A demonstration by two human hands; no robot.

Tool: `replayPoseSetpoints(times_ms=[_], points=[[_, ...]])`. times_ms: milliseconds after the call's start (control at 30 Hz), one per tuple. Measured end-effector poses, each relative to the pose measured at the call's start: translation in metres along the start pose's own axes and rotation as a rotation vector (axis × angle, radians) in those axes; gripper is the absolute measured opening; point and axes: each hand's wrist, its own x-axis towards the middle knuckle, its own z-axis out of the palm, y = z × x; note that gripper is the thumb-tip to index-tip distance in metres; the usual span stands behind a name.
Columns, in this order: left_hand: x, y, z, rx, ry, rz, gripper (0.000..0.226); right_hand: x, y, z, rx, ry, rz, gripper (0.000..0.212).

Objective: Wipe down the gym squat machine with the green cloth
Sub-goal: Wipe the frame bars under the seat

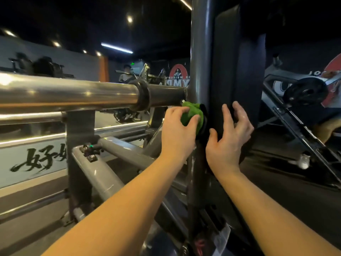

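- The left hand (pixel 177 130) clutches the green cloth (pixel 191 113), bunched between curled fingers and thumb, and presses it against the upright post (pixel 199 52) of the squat machine.
- The cloth sits on the post's left side, just below where the horizontal bar meets it, and touches the dark edge beside the black pad (pixel 230 61).
- The right hand (pixel 228 139) grips the black pad just right of the cloth. Its fingers bend over the pad's face and its thumb lies on the near edge.
- Both forearms reach in from the bottom of the view, bare, with the post rising between the hands.
- A shiny chrome bar (pixel 64 93) runs in from the left. It ends at a dark collar (pixel 142 95), and a short dark sleeve joins it to the post.
- Grey frame tubes (pixel 114 150) slant below the bar.
- A pale wall panel (pixel 36 159) with black brush lettering stands low on the left.
- A black weight plate (pixel 304 93) sits on another sloping machine to the right.
- Strip lights (pixel 117 48) glow on the dark ceiling, and a red round logo (pixel 178 73) shows on the far wall.
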Motion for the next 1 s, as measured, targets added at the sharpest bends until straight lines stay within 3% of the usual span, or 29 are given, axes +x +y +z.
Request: replayPoseSetpoints(times_ms=[167, 367, 600, 900, 1000], points=[[0.005, 0.012, 0.005, 0.053, 0.026, -0.043, 0.04, 0.003, 0.001, -0.003, 0.016, -0.023, -0.007, 0.073], [0.026, 0.038, 0.003, 0.007, 0.167, 0.06, 0.017, 0.002, -0.001, -0.002, -0.026, 0.014, -0.031, 0.073], [0.051, 0.038, 0.009, 0.069, 0.123, 0.129, 0.024, 0.003, 0.003, -0.002, 0.029, 0.024, -0.039, 0.074], [-0.063, -0.036, 0.024, 0.056, -0.003, -0.074, 0.02, 0.003, 0.009, -0.001, 0.091, 0.039, -0.071, 0.067], [-0.061, -0.036, 0.023, 0.08, -0.038, -0.128, 0.015, 0.004, 0.009, -0.003, 0.088, 0.02, -0.066, 0.064]])
